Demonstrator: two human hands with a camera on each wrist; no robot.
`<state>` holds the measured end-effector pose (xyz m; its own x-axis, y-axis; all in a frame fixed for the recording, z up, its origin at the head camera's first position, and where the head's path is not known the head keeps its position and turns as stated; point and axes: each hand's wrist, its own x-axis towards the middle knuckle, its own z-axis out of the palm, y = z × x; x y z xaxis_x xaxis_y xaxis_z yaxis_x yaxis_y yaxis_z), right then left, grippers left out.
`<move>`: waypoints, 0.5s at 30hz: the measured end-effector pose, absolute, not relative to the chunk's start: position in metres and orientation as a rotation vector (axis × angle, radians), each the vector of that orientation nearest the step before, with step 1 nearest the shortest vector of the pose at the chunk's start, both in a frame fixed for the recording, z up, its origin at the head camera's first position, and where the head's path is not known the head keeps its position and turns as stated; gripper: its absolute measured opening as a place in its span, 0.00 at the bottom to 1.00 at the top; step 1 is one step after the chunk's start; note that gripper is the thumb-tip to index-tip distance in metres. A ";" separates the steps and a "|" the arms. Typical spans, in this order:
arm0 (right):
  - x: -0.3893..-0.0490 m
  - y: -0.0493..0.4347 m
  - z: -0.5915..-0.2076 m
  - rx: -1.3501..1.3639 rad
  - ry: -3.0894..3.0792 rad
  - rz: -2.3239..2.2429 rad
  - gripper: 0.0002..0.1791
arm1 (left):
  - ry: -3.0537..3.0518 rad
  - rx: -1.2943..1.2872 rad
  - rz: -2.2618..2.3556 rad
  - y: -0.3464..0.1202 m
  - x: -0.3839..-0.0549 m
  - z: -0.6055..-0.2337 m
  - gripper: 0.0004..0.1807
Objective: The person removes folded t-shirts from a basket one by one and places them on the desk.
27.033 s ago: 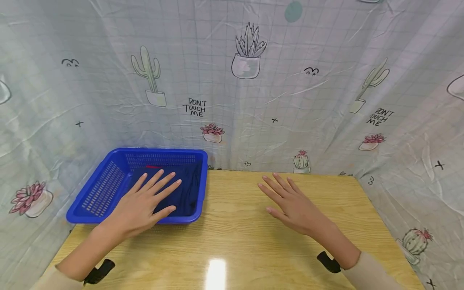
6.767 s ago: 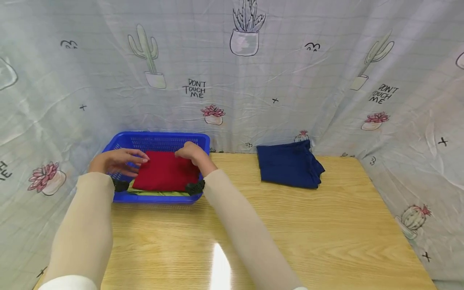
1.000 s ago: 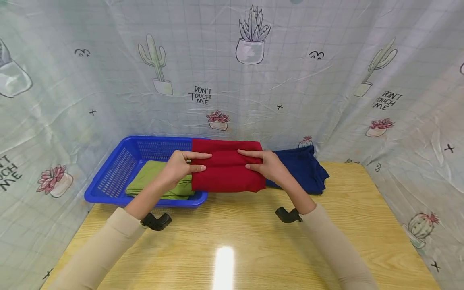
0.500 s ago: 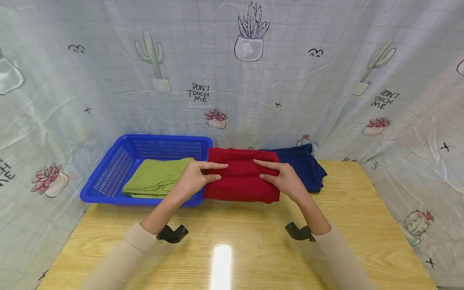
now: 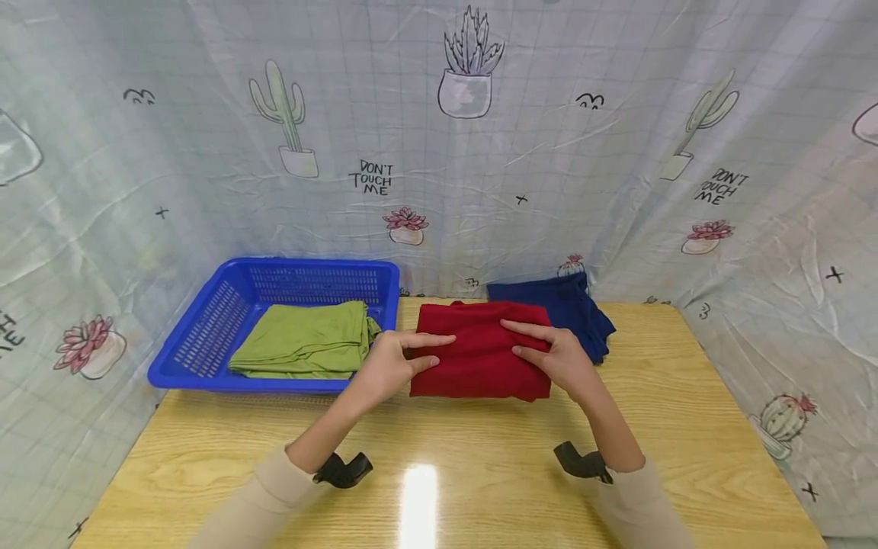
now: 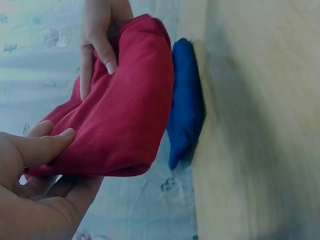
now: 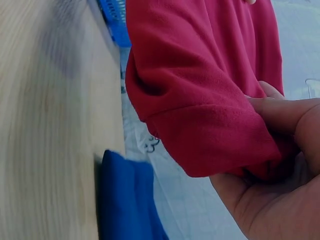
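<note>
A folded red garment (image 5: 480, 358) is held up between both hands in front of the back curtain. My left hand (image 5: 394, 370) grips its left end, thumb and index finger on the near face and the other fingers behind. At the opposite end my right hand (image 5: 562, 362) pinches it the same way. Both wrist views show the red garment (image 6: 125, 105) above the wood surface, fingers wrapped under its ends. Behind and to the right lies a folded navy garment (image 5: 579, 313), partly hidden by the red one. A folded green garment (image 5: 302, 339) lies inside the blue basket (image 5: 185, 320).
The basket stands at the table's back left, close to the curtain (image 5: 535, 152). That printed curtain closes off the back and both sides of the wooden table (image 5: 480, 473). Black wrist mounts (image 5: 346, 470) sit below each hand.
Over the last second both hands have carried the red garment rightward and nearer, off the basket's right edge. Earlier it lay in the basket on the green garment. The navy garment stays put.
</note>
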<state>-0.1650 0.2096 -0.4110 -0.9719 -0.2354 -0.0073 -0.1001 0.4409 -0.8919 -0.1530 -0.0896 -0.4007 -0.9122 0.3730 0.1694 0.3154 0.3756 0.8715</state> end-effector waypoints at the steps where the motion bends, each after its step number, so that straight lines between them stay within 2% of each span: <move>1: -0.163 0.213 -0.412 -0.294 2.563 -1.557 0.26 | 2.557 0.657 1.596 -0.087 -0.152 -0.403 0.23; 8: -0.156 0.236 -0.421 -0.307 2.667 -1.434 0.26 | 2.501 0.732 1.605 -0.064 -0.148 -0.421 0.24; 15: -0.148 0.258 -0.433 -0.345 2.744 -1.339 0.26 | 2.401 0.702 1.583 -0.041 -0.144 -0.440 0.24</move>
